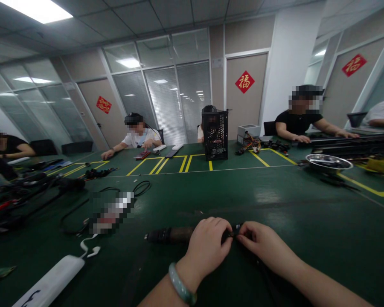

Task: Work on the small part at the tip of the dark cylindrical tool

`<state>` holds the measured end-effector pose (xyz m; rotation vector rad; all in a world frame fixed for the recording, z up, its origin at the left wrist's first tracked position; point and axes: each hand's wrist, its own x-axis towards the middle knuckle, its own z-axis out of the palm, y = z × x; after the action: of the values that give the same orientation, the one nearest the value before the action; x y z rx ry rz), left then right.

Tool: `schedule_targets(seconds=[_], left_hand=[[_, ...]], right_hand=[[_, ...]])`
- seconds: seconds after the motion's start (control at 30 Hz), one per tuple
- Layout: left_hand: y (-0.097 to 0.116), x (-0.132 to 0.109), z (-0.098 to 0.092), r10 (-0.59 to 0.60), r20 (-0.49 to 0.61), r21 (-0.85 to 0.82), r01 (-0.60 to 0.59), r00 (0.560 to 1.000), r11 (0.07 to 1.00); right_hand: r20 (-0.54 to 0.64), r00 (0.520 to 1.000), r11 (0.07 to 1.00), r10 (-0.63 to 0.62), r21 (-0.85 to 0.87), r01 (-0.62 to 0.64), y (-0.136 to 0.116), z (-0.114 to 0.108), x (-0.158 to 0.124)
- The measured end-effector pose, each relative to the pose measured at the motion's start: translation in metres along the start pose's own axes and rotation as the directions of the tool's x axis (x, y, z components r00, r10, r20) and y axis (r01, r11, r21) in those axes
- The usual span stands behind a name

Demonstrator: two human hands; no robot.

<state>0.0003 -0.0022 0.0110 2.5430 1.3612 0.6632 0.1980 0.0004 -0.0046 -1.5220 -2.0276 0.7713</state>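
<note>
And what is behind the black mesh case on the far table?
A seated person is behind the black mesh case; it covers most of them, so only dark hair and a white sleeve show.

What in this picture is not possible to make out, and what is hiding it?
Head view:
Small dark part between left hand and right hand: mostly hidden by fingers.
Pixelated patch: blurred.
White bar: cut off by bottom edge.
Co-worker: mostly hidden by black case.
</note>
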Motion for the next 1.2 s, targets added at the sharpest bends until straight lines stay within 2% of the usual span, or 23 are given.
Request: schedule_targets(seconds=[0.4,0.67,1.07,1.2], left_hand=[[-0.0008,-0.0002,-0.0002,0.001,0.0,-0.003,-0.001,1.0,1.0],[-0.0012,-0.0007,0.0028,-0.044,-0.012,0.011,0.044,0.999,0.999],[-0.0013,0.0008,0.0008,0.039,0.004,0.003,-0.039,0.999,0.999],[-0.0018,0.0004,0.0024,-0.01,-0.022,-0.007,0.01,1.0,1.0]], right_hand=[[-0.006,1.0,1.0,-0.003,0.02,0.003,0.0034,0.0018,-0.0002],[-0.009,1.0,1.0,-0.004,0.012,0.004,0.0026,0.0006,0.0005],[0.002,1.0,1.0,-0.01,0.022,0.01,0.0035,-0.0002,0.0001],[0.002,1.0,0.999,0.003,0.032,-0.003,0.0031,-0.0004,-0.0008]])
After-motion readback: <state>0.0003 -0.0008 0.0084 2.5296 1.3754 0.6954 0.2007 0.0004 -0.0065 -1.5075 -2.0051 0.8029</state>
